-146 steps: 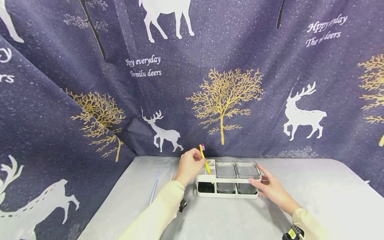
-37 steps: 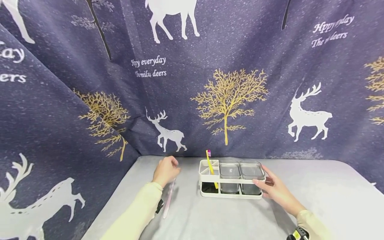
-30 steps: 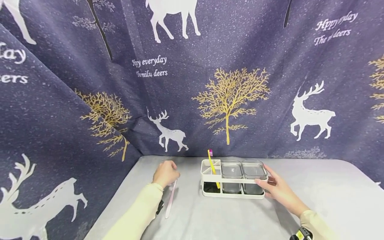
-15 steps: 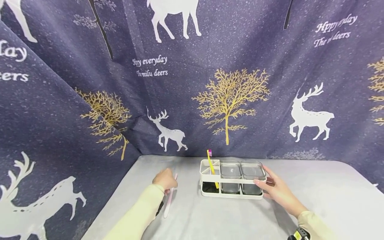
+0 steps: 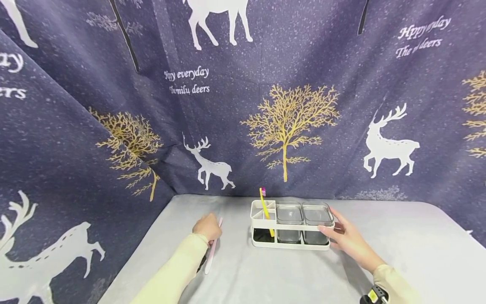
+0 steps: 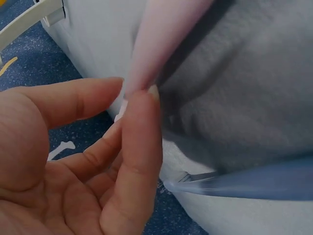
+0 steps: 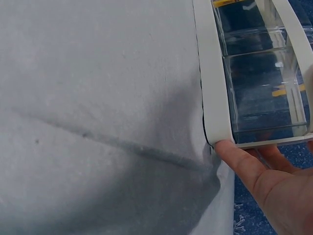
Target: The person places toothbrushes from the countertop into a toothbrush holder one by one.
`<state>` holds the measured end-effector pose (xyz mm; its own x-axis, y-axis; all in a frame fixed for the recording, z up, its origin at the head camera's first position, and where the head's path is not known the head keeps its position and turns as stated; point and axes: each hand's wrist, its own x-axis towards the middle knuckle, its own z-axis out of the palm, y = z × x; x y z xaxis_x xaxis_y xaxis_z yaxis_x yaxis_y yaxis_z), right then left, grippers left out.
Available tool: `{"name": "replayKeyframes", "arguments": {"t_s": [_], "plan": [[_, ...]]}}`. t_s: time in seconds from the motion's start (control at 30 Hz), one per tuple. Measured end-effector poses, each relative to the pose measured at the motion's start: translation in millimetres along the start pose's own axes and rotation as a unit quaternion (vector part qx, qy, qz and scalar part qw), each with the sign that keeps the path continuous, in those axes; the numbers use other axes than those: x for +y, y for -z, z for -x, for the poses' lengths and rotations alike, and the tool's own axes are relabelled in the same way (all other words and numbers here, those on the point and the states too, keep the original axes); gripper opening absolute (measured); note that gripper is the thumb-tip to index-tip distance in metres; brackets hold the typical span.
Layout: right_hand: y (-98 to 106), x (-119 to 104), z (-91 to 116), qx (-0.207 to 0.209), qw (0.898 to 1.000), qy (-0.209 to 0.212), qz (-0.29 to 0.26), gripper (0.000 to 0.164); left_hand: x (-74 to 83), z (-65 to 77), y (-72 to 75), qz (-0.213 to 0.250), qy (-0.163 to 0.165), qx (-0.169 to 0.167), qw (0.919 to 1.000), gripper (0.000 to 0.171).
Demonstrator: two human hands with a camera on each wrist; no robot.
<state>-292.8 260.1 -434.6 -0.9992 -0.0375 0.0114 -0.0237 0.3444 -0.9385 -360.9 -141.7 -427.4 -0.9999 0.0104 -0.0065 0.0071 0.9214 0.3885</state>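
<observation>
My left hand (image 5: 207, 228) is low over the left part of the table, with thumb and index finger pinching a pink toothbrush (image 5: 210, 257) near its head end. In the left wrist view the pink handle (image 6: 164, 41) rises from those fingertips, and the brush head is mostly hidden. A blue toothbrush (image 6: 249, 181) lies beside that hand. At the centre stands a white toothbrush holder (image 5: 301, 227); a yellow toothbrush (image 5: 265, 207) with purple bristles leans in its left section. My right hand (image 5: 348, 240) grips the holder's right end, thumb at the front, other fingers behind.
Two clear square cups (image 5: 290, 214) sit in the holder's middle and right sections. All of it rests on a table with a grey cover (image 5: 273, 278). A dark blue curtain (image 5: 228, 114) printed with deer and trees hangs behind and to the left.
The yellow toothbrush, held in my left hand at first, now stands in the holder. My left hand has moved left and down to the pink toothbrush and taken hold. My right hand stays on the holder.
</observation>
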Motion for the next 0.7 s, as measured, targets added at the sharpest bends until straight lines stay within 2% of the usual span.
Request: {"name": "replayKeyframes", "arguments": {"t_s": [0.23,0.47,0.7], "plan": [[1.2,0.1,0.4,-0.005,1.000,-0.004,0.000,0.088,-0.3,-1.5,-3.0,-0.004,0.011,0.000,0.9999,0.011],[5.7,-3.0,2.6,-0.002,1.000,-0.013,0.002,0.091,0.2,-3.1,-5.2,0.002,0.007,-0.005,1.0000,0.012],[-0.7,-4.3,3.0,0.009,1.000,-0.005,-0.006,0.090,-4.8,-1.6,-3.1,-0.003,0.006,-0.002,1.0000,0.014]]}}
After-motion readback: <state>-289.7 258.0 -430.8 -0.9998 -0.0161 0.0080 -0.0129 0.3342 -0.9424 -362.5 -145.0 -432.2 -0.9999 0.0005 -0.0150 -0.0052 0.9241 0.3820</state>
